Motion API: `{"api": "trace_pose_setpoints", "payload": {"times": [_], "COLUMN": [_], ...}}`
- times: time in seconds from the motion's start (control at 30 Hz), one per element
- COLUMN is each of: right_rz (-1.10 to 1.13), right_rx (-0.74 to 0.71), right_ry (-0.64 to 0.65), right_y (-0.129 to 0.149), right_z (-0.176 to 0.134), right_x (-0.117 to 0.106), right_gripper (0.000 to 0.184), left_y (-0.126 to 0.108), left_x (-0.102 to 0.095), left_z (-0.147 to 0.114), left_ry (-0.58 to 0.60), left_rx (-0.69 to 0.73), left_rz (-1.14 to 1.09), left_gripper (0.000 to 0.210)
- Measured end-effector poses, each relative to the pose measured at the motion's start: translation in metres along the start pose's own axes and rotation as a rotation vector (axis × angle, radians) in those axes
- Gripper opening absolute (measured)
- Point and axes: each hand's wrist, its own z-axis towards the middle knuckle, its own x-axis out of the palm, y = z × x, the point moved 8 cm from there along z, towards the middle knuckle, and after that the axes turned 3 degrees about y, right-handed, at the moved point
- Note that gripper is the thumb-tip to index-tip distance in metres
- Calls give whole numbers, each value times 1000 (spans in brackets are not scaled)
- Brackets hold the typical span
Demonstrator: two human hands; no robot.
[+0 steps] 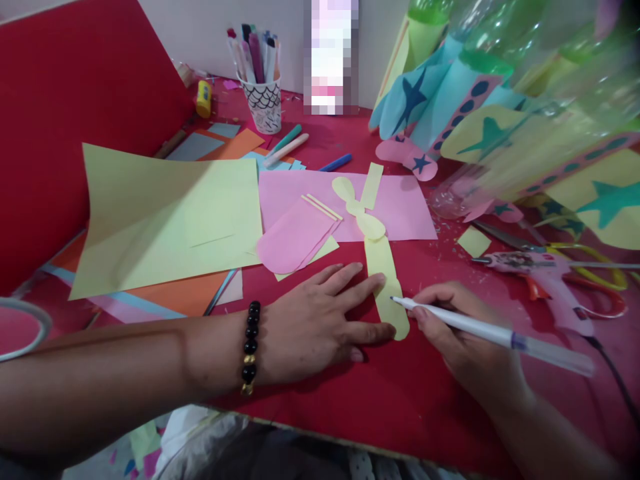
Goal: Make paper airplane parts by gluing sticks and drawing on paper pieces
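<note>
My left hand lies flat, fingers spread, its fingertips pressing on a long yellow paper strip with a rounded end. Between the fingers of my right hand is a white marker, its dark tip at the strip's right edge. Above the strip lie yellow paper cutouts with rounded lobes and a small yellow rectangle, partly over a pink sheet. Left of these are rounded pink paper pieces with thin yellow strips on top.
A large yellow sheet covers orange and blue paper at left. A patterned cup of markers stands at the back. On the right are a pink glue gun, scissors and clear plastic bottles with paper decorations. Loose markers lie behind.
</note>
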Motion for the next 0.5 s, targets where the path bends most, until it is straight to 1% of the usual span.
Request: {"api": "trace_pose_setpoints", "payload": {"times": [0.13, 0.4, 0.5], "right_rz": [12, -62, -97], "right_rx": [-12, -45, -40], "right_ry": [2, -3, -6], "right_y": [0, 4, 4], "right_z": [0, 0, 1], "right_x": [0, 1, 1], "right_gripper": [6, 6, 5], "left_y": [-2, -3, -2], "left_x": [-1, -3, -3], "left_z": [0, 0, 0], "left_ry": [4, -30, -23], "left_rx": [31, 48, 36], "left_rz": [16, 40, 62], "left_gripper": [41, 40, 41]}}
